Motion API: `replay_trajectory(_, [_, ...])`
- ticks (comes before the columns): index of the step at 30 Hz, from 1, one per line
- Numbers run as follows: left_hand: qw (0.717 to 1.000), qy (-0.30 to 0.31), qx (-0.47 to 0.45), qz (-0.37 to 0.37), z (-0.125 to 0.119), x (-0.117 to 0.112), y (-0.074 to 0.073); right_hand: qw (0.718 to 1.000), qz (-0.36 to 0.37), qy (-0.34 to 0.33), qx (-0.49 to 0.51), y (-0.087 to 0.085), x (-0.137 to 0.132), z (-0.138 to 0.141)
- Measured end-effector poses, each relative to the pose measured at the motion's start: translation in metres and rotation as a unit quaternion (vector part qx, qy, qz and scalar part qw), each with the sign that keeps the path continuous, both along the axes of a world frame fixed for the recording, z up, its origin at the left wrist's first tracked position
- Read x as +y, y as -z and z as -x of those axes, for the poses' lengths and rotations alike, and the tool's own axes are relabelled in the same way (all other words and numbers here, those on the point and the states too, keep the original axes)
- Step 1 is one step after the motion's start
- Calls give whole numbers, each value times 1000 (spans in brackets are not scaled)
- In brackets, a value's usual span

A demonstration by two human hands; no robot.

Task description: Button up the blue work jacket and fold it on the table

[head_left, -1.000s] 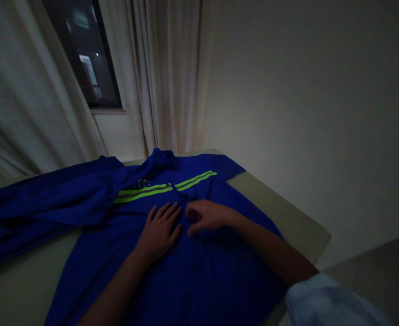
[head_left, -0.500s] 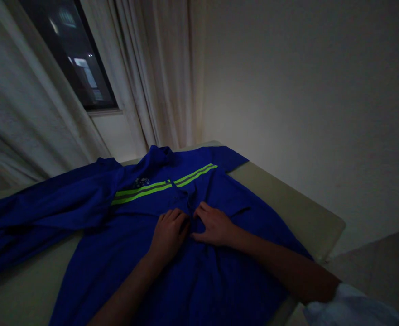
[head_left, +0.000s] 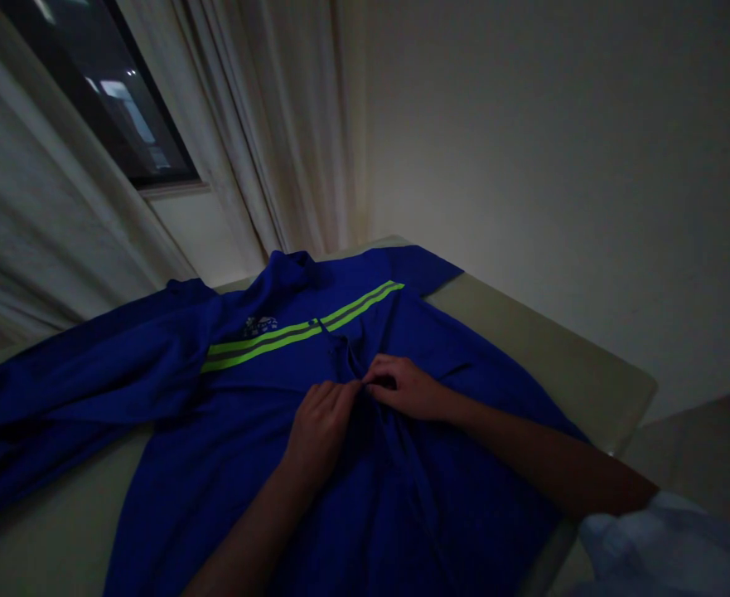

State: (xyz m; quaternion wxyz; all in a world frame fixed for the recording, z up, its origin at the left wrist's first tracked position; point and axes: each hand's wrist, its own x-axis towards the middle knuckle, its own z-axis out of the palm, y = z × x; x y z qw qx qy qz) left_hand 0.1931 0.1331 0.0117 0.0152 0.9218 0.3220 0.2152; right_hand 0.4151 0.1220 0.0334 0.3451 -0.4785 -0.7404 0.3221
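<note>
A blue work jacket with a yellow-green and grey stripe across the chest lies spread out, its collar at the far side. My left hand is closed at the middle of the front opening, pinching the cloth edge. Right beside it, my right hand pinches the front edge too, thumb and forefinger together. The fingertips of both hands meet there. Any button between them is hidden by the fingers. Above the hands the front placket gapes a little, below the stripe.
Under the jacket is a pale table with a rounded corner at right. A plain wall stands behind it. Light curtains hang at the left around a dark window. One long sleeve stretches to the left.
My hands have come together, fingertips now meeting at the front edge, and the cloth between them is lifted slightly. The right thumb and forefinger have closed. The view has shifted slightly.
</note>
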Motion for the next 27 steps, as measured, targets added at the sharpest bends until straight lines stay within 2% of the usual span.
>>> replay_trajectory(4, [997, -19, 52, -52, -3, -5, -5, 1000, -3, 28, 4, -2, -4, 4])
replay_trajectory(7, [996, -9, 51, -76, -3, -3, -4, 1000, -1, 27, 15, -2, -4, 3])
replay_trajectory(11, [995, 2, 13, -96, -3, 2, 1, 993, 95, -1, 64, 1, 2, -2])
replay_trajectory(13, [996, -1, 1, -93, -4, 3, 2, 991, 116, 13, 68, 5, 5, -2])
replay_trajectory(16, [996, 0, -1, -90, -5, 3, 3, 996, 57, 54, 36, 10, 4, 2])
replay_trajectory(19, [996, 0, 0, -91, -5, 4, 3, 998, 14, 64, 21, 12, 1, 6])
replay_trajectory(24, [995, -33, 15, -92, -5, 3, 1, 999, 19, 34, 14, 12, 3, 4])
replay_trajectory(27, [996, -9, 26, -82, -4, 3, -2, 999, 28, 22, 15, 12, 6, 1])
